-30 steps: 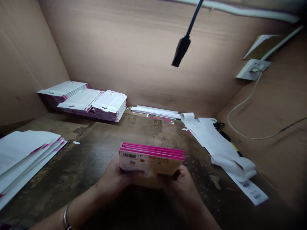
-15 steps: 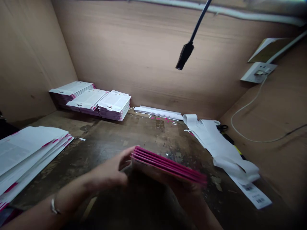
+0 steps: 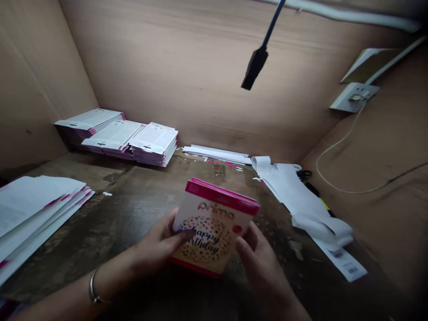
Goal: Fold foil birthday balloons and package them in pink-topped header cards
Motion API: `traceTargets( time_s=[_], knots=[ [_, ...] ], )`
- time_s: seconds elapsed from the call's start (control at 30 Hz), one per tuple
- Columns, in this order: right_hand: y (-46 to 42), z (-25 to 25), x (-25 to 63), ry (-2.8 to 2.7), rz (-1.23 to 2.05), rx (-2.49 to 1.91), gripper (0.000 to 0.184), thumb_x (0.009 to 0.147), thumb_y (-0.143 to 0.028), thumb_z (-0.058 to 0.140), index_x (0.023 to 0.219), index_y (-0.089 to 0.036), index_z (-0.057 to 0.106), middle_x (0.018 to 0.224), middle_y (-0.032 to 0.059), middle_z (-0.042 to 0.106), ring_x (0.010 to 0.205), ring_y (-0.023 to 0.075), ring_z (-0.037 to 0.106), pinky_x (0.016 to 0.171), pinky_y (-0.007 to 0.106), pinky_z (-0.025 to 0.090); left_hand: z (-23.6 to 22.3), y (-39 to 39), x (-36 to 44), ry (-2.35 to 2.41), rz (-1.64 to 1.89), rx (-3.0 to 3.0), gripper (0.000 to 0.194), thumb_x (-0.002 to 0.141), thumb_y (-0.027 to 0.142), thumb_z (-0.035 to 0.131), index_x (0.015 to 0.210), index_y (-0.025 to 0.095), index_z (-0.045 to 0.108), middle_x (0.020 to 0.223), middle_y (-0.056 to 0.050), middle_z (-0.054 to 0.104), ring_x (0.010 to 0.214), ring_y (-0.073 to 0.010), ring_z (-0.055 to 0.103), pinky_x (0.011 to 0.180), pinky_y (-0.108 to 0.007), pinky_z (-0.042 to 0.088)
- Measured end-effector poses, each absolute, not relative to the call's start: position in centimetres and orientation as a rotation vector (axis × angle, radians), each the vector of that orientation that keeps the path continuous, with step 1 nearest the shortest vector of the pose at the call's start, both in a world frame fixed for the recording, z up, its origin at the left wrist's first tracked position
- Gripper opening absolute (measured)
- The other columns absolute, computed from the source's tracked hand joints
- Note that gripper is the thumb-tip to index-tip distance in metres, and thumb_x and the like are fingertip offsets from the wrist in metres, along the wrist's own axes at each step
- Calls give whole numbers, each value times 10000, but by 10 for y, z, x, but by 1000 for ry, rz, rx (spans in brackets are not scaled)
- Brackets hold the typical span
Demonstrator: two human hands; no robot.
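Note:
A small stack of flat printed packets (image 3: 210, 223), pink along the top and marked "prima" and "happy birthday", is held up over the table, its front turned toward me. My left hand (image 3: 163, 240) grips the stack's left side, thumb across the front face. At the right edge, my right hand (image 3: 257, 249) closes on the same packets, thumb in front and fingers behind. The fingers behind the packets are hidden. A metal bangle (image 3: 92, 287) circles my left wrist.
Stacked white packets (image 3: 154, 138) stand at the back left, and larger white sheets (image 3: 36, 200) lie at the left. White paper strips (image 3: 217, 154) line the back wall. A curling label strip (image 3: 290, 187) runs along the right. A black connector (image 3: 255, 67) hangs above.
The packets have tilted up, so their printed front now faces me instead of their pink edges. My right hand has come into view at their right side.

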State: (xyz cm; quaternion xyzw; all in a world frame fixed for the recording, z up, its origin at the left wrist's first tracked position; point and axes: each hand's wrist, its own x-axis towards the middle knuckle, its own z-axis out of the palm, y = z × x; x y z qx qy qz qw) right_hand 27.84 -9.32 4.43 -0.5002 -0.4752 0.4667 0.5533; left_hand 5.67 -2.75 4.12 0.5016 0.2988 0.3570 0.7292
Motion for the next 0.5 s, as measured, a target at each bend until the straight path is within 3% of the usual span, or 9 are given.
traceTargets(
  time_s=[0.1, 0.2, 0.33, 0.5],
  knots=[
    [-98, 47, 257, -1191, 932, -1289, 309, 813, -390, 637, 1066, -213, 662, 1007, 79, 718, 894, 256, 677, 762, 345, 565, 29, -35, 61, 623, 885, 1333, 381, 817, 244, 651, 1165, 193, 505, 1124, -80, 645, 1045, -253, 598, 890, -361, 501],
    [-105, 40, 245, -1344, 834, -1251, 219, 823, -361, 619, 997, -264, 710, 976, 33, 729, 899, 243, 678, 816, 348, 555, 18, -36, 61, 658, 965, 1406, 385, 809, 233, 653, 1164, 199, 508, 1096, -61, 648, 1042, -235, 590, 896, -335, 491],
    [-104, 33, 248, -1313, 895, -1268, 227, 826, -353, 618, 1006, -247, 708, 974, 47, 729, 899, 244, 678, 811, 352, 558, 18, -33, 61, 632, 871, 1351, 339, 817, 245, 642, 1132, 172, 539, 1102, -77, 651, 1049, -250, 592, 901, -365, 492],
    [-84, 38, 253, -1011, 1260, -1201, 353, 801, -395, 653, 1064, -159, 646, 1022, 115, 710, 890, 272, 682, 760, 386, 562, 24, -36, 67, 725, 777, 1137, 465, 830, 319, 620, 1233, 162, 449, 1177, -129, 620, 1032, -273, 615, 868, -423, 522]
  ],
)
